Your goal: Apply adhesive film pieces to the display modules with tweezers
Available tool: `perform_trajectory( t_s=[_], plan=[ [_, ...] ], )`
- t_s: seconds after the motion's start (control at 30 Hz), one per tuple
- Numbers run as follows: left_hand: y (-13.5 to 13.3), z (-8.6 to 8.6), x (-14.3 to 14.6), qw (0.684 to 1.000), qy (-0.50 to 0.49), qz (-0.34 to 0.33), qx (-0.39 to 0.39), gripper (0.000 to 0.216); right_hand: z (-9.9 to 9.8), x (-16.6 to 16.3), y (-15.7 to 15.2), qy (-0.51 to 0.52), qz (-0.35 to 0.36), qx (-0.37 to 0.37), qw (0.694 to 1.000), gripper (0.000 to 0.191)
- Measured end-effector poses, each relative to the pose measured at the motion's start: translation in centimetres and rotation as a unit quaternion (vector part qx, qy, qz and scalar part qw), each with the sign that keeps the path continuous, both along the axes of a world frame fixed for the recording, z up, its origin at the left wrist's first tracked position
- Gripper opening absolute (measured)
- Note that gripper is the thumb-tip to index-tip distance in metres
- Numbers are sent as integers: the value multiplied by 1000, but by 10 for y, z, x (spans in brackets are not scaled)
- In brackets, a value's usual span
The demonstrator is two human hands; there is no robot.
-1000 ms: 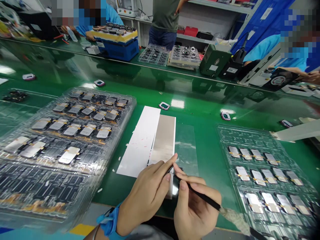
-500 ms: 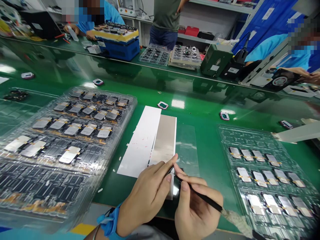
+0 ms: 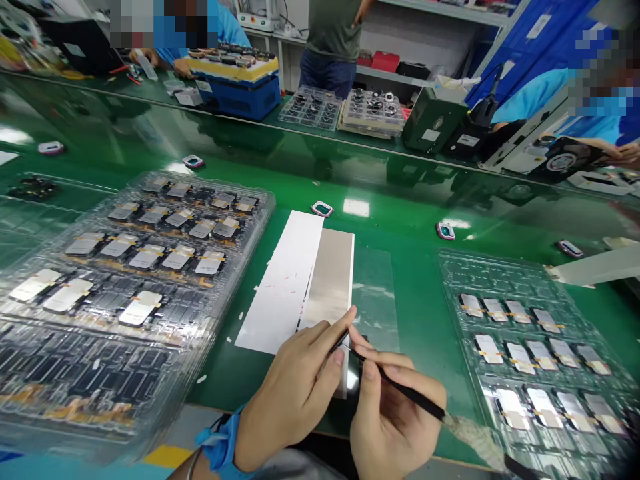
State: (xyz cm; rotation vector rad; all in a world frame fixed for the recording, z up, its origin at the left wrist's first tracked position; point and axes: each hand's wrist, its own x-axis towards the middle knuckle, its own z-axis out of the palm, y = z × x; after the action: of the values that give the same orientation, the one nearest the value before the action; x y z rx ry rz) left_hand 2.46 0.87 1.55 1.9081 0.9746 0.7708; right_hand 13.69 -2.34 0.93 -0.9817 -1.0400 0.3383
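My left hand (image 3: 300,383) is closed, its fingertips pinching a small dark-edged part (image 3: 344,343) that the fingers mostly hide. Around the dark shaft of slim black tweezers (image 3: 413,398) with a tape-wrapped rear end, my right hand (image 3: 395,413) is closed. Their tips meet the small part between both hands, and the exact contact is hidden. Beneath and beyond the hands lies a grey-beige sheet (image 3: 330,267) with a white edge. A white sheet (image 3: 277,287) with small red marks lies to its left, and a clear film (image 3: 375,287) to its right.
A clear tray (image 3: 235,267) of silver-backed modules stands at left; another tray (image 3: 450,300) with similar modules is at right. Small pink-edged frames (image 3: 323,209) are spaced along the green surface. Beyond are a blue box (image 3: 240,97), a green box (image 3: 433,123) and several people.
The small pink-edged frames have shifted slightly left along the green surface. Both hands keep nearly the same place and grip.
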Motion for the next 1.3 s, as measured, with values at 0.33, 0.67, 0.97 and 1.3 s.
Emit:
perform_trajectory(
  t_s=[0.33, 0.67, 0.97, 1.3],
  plan=[
    [1, 0, 0, 1000, 14, 6, 2, 51, -1, 0, 0, 3, 13, 10, 1000, 29],
    [1, 0, 0, 999, 29, 4, 27, 52, 0, -1, -1, -4, 11, 3, 1000, 28],
    [1, -2, 1, 999, 28, 6, 28, 53, 0, -2, -1, -7, 5, 1, 1000, 28],
    [2, 1, 2, 999, 32, 10, 28, 52, 1, 0, 2, -8, 10, 10, 1000, 30]
  ],
)
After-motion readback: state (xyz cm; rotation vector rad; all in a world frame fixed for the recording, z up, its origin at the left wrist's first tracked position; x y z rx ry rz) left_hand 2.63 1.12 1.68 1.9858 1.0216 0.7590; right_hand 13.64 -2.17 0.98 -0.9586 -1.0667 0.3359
